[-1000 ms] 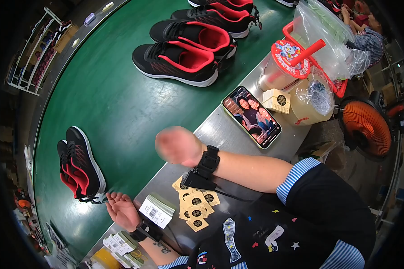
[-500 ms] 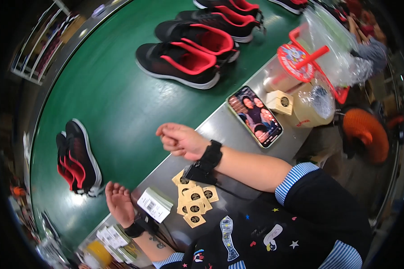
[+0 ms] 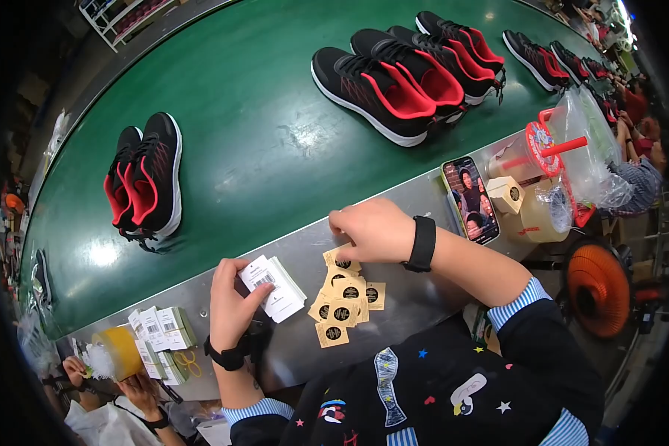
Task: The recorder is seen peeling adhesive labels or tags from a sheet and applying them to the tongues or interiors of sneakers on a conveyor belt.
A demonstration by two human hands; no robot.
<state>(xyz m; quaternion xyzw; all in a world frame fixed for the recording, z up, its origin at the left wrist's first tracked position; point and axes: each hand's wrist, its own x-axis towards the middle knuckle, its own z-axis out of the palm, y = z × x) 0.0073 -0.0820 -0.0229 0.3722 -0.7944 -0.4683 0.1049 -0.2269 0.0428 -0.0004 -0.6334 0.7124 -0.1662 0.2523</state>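
Note:
My left hand (image 3: 233,303) grips the edge of a stack of white printed tags (image 3: 281,301) on the metal ledge, thumb across the top tag. To its right lies a loose pile of tan square cards (image 3: 349,292) with black round marks. My right hand (image 3: 377,229) is curled over the far end of that pile, thumb at the uppermost card; its other fingertips are partly hidden. On the green surface beyond stand black sneakers with red linings: one pair (image 3: 147,175) at the left and several more shoes (image 3: 375,95) in a row at the right.
Right of my right hand lie a phone (image 3: 471,199), a tan box (image 3: 505,195) and drink cups (image 3: 546,212) with a plastic bag. More tag stacks (image 3: 160,331) and a yellow drink (image 3: 117,352) sit at the left, beside another person's hands (image 3: 137,394). An orange fan (image 3: 598,286) stands right.
My left hand has come onto the white tag stack, and my right hand has come down to the tan cards. The view has shifted, bringing more shoes and another person's hands into sight.

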